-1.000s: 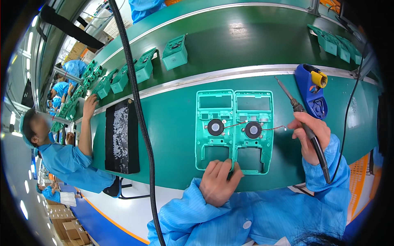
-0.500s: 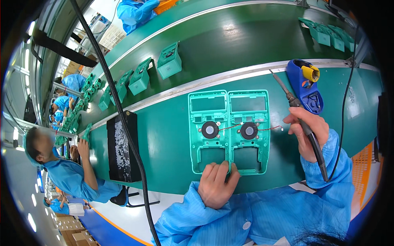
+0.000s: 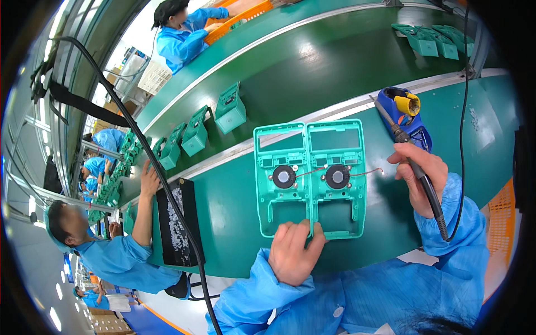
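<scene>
Two green plastic housings (image 3: 309, 194) lie side by side in front of me, touching along their long edges. Each carries a round black speaker (image 3: 337, 177) with thin red and dark wires, ending in a small white connector. My left hand (image 3: 294, 251) grips the near edge of the pair where they meet, its fingers curled over the rim. In my right hand (image 3: 422, 177), to the right of the housings, is a soldering iron (image 3: 427, 192), held like a pen. The iron's tip points up and away, near a blue soldering iron stand (image 3: 403, 114) with a yellow part, and apart from the housings.
A black tray (image 3: 180, 223) of small whitish pieces stands at left. Beyond a metal rail, more green housings (image 3: 230, 109) sit on the green belt (image 3: 301, 61). A black cable (image 3: 139, 137) crosses the left side. Co-workers (image 3: 114, 245) sit at left and across the belt.
My view has shifted slightly. The co-worker at left has stretched an arm toward the belt, and the person across shows more fully. Both my hands keep their holds.
</scene>
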Available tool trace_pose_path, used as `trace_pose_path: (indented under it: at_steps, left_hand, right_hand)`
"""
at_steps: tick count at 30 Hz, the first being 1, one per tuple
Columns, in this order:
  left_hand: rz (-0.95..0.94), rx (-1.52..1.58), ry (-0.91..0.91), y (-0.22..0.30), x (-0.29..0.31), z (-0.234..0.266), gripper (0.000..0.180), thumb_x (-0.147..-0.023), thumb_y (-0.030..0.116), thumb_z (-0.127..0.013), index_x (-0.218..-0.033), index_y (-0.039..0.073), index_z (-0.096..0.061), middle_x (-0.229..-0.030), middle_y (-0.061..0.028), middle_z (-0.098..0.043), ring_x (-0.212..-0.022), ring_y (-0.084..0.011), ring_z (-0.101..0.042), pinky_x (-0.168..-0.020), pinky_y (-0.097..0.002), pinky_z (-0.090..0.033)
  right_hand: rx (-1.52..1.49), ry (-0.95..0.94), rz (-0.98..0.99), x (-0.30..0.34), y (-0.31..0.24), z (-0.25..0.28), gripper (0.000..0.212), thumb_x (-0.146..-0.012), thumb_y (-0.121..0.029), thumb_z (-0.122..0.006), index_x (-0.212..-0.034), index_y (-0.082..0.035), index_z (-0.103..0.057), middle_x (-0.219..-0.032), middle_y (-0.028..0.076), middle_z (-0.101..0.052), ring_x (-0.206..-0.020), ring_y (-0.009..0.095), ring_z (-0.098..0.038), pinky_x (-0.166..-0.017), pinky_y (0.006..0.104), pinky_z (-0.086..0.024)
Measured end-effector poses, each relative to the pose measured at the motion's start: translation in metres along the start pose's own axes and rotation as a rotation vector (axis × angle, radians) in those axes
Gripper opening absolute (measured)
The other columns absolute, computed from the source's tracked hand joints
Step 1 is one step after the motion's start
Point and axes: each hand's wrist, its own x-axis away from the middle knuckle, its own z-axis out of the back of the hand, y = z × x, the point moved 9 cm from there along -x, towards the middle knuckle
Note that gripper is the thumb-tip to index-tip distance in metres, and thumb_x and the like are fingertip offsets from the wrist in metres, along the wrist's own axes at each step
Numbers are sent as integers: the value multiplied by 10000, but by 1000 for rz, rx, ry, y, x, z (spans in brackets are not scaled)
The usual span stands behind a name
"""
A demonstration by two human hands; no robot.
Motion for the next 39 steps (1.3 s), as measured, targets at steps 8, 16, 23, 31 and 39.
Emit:
trace_pose_path:
  at_steps: [8, 16, 23, 31, 39]
  left_hand:
    - [72, 204, -8, -71, -92, -34, 267, -708, 192, -774, -884, 42, -641, -816, -145, -525, -767, -362, -552, -633, -442, -450]
    - [106, 186, -48, -131, -206, -93, 343, -708, 221, -788, -981, 54, -664, -868, -152, -579, -829, -375, -584, -725, -453, -470]
    - [294, 74, -41, -166, -242, -133, 565, -717, 312, -787, -1228, 165, -597, -1297, -178, -458, -1250, -380, -400, -1023, -513, -332]
    - [507, -133, 260, -305, -158, -51, 610, -742, 315, -765, -1302, 234, -539, -1402, -220, -374, -1295, -407, -364, -1059, -498, -312]
    - [879, -243, -32, -428, -43, -29, 570, -797, 342, -716, -1323, 245, -519, -1285, -169, -532, -1236, -354, -458, -1075, -566, -257]
  right_hand:
    - [65, 168, -48, 4, 11, 33, 286, -882, -3, -579, -1168, 12, -583, -853, 139, -664, -627, 152, -602, -603, 253, -497]
    - [174, 162, 115, -1, -2, 35, 284, -860, -10, -604, -1141, 10, -573, -866, 153, -671, -618, 219, -617, -616, 303, -495]
    - [300, 101, 224, -7, -14, 23, 330, -802, -3, -655, -1124, -1, -585, -822, 130, -662, -591, 259, -601, -579, 327, -476]
    - [303, 40, 234, -2, -19, 7, 400, -723, 6, -713, -1108, -18, -608, -743, 114, -612, -597, 283, -580, -583, 376, -443]
    - [327, -3, 280, 7, -16, -6, 420, -705, -22, -724, -1111, -23, -617, -701, 90, -581, -539, 248, -526, -526, 353, -404]
